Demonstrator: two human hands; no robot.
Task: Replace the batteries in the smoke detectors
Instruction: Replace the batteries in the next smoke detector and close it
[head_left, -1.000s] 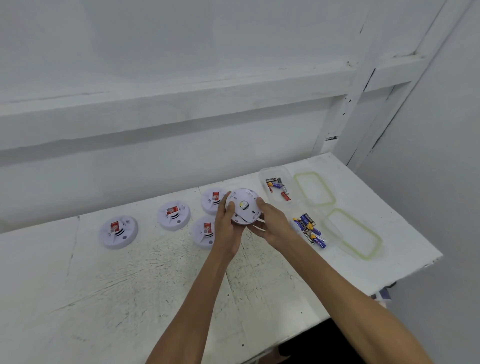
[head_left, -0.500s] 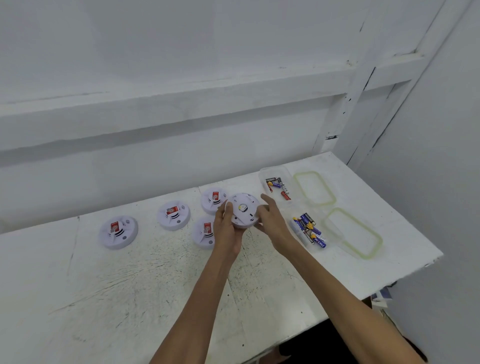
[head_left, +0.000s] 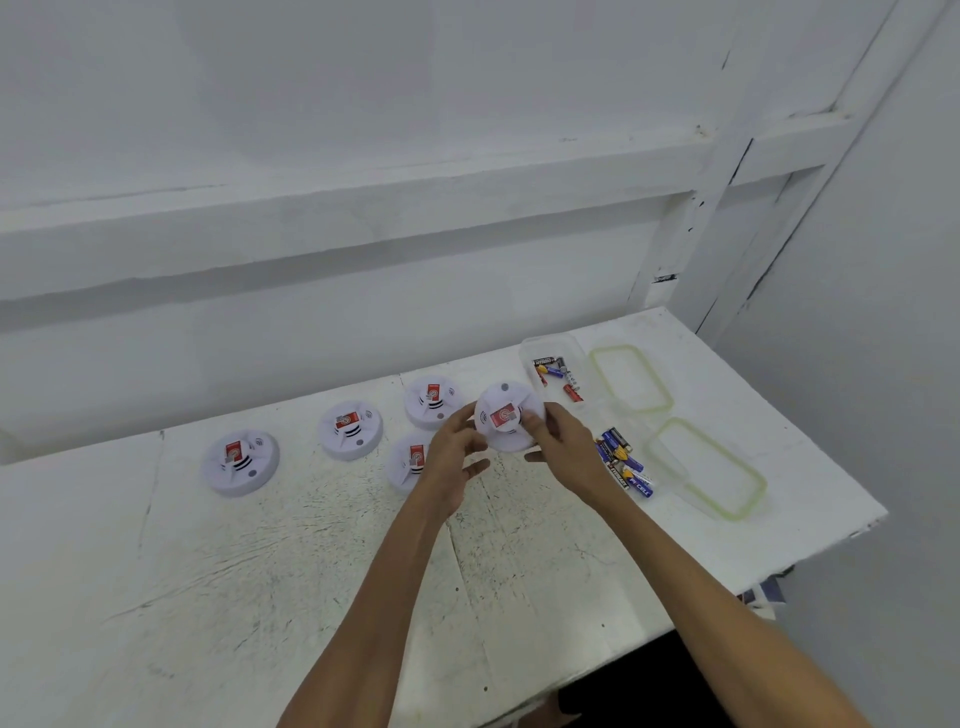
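I hold a round white smoke detector (head_left: 506, 415) just above the table, its red-labelled face up. My left hand (head_left: 454, 449) has its fingertips on the left rim. My right hand (head_left: 563, 449) grips the right side, thumb on top. Several more detectors lie face up: one at far left (head_left: 240, 460), one (head_left: 350, 428) to its right, one (head_left: 434, 400) at the back, and one (head_left: 408, 460) partly behind my left hand. Loose batteries (head_left: 623, 462) lie in a clear tub by my right wrist. A second tub (head_left: 535, 345) behind it holds more batteries (head_left: 556, 371).
Two clear lids with green seals lie right of the tubs, one (head_left: 631, 376) at the back, one (head_left: 709, 467) nearer. The white table (head_left: 260, 571) ends at a right edge close to the lids. A white wall with a ledge rises behind.
The detector has been turned over: its back faced up before, and now the red-labelled face shows. Both hands shifted slightly along its rim.
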